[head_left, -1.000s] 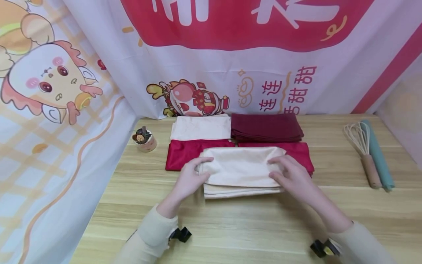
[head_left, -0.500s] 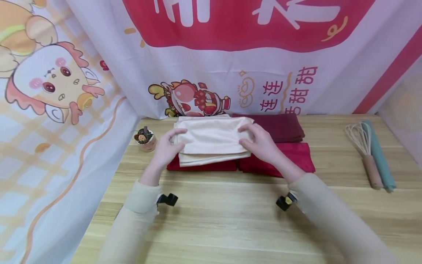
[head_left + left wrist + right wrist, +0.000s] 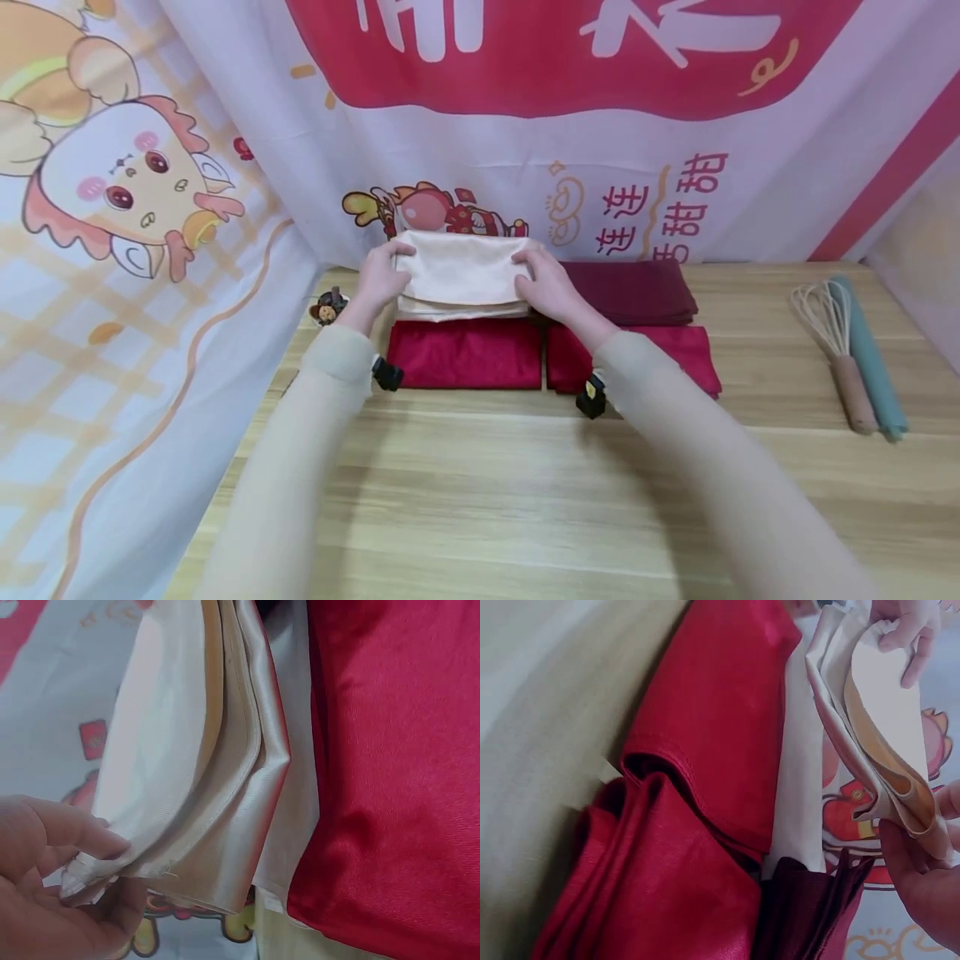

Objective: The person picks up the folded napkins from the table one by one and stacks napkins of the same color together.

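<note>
A folded cream satin cloth [image 3: 465,268] is raised by its two short ends over the back left of the table. My left hand [image 3: 380,277] pinches one end between thumb and fingers, and my right hand [image 3: 547,285] pinches the other. The wrist views show its loose folded layers hanging below the grip. Under it lies a white folded cloth [image 3: 801,765], mostly hidden in the head view. Nearer to me is a folded red cloth [image 3: 465,356], with a second red cloth [image 3: 693,350] to its right. Behind that one, beside my right hand, sits a folded maroon cloth [image 3: 633,292].
A small cup with a figure on top [image 3: 327,308] stands by my left wrist. At the far right, a whisk [image 3: 846,367] lies alongside a long teal object [image 3: 870,367]. A printed curtain [image 3: 480,137] rises along the table's back edge.
Both hands have carried the cream cloth from in front of the red cloths leftward and back, over the white cloth's spot. The left red cloth is uncovered again.
</note>
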`<state>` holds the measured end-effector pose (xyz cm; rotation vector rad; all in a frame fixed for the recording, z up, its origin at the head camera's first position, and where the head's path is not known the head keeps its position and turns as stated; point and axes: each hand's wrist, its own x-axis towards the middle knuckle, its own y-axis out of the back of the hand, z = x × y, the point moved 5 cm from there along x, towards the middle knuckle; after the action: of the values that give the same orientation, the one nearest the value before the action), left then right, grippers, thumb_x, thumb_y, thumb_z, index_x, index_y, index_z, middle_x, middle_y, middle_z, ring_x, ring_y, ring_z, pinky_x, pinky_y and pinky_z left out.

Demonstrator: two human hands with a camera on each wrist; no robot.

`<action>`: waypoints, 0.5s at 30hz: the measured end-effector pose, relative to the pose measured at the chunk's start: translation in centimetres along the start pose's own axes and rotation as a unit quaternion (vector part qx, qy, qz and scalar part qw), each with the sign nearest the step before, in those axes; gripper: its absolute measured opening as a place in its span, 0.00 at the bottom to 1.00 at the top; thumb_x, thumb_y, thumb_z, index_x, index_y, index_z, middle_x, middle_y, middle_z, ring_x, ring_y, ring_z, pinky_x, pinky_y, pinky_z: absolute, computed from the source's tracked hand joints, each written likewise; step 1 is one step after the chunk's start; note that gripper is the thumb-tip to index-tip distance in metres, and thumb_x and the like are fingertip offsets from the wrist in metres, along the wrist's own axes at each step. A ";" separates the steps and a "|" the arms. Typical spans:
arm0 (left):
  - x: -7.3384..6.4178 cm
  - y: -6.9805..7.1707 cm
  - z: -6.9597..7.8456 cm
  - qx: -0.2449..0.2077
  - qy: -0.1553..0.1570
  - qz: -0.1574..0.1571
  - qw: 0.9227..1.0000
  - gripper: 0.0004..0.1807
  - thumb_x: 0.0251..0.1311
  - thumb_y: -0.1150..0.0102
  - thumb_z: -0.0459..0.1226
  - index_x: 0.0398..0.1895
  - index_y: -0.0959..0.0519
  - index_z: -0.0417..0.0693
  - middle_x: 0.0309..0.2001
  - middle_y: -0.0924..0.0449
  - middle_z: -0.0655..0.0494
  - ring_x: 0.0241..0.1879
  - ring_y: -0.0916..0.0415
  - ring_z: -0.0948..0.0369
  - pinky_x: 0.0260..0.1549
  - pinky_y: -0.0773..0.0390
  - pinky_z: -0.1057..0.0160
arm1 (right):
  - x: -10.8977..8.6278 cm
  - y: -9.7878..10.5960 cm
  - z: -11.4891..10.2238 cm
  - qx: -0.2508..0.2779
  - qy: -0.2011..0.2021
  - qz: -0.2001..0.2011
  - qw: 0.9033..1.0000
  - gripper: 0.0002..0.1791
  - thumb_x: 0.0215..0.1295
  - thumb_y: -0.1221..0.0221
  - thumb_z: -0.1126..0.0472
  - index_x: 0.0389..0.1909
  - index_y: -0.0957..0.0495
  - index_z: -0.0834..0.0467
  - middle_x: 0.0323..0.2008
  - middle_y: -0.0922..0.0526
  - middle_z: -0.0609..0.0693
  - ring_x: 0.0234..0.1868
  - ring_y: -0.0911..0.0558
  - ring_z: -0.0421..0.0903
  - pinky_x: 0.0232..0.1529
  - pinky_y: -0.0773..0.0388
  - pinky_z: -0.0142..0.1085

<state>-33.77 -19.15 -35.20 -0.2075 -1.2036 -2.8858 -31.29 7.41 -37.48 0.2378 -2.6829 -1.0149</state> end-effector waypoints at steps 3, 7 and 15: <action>1.1 -0.3 -0.5 0.009 0.017 -0.006 1.000 0.26 0.45 0.53 0.22 0.52 0.23 0.39 0.58 0.29 0.38 0.52 0.33 0.47 0.48 0.32 0.54 | 0.8 -0.5 0.3 -0.021 -0.002 -0.013 1.000 0.23 0.62 0.49 0.65 0.59 0.29 0.63 0.61 0.32 0.61 0.65 0.37 0.52 0.64 0.41 0.42; 1.8 -0.6 -0.9 0.030 0.027 0.000 0.999 0.26 0.44 0.53 0.21 0.51 0.23 0.38 0.57 0.28 0.37 0.55 0.33 0.45 0.54 0.33 0.54 | 1.6 -1.2 0.6 -0.042 -0.003 -0.026 0.999 0.25 0.63 0.46 0.65 0.62 0.31 0.64 0.62 0.34 0.64 0.64 0.36 0.55 0.64 0.39 0.44; 2.3 -1.6 -1.3 0.079 0.001 0.031 0.996 0.25 0.41 0.52 0.20 0.48 0.22 0.34 0.49 0.25 0.32 0.53 0.31 0.41 0.56 0.34 0.54 | 2.3 -2.7 1.0 -0.091 -0.011 -0.046 0.995 0.28 0.64 0.40 0.63 0.64 0.34 0.64 0.63 0.37 0.67 0.64 0.36 0.59 0.64 0.39 0.45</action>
<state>-36.28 -18.78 -36.95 -0.2363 -1.3911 -2.7220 -33.64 5.44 -39.61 0.3173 -2.5981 -1.2868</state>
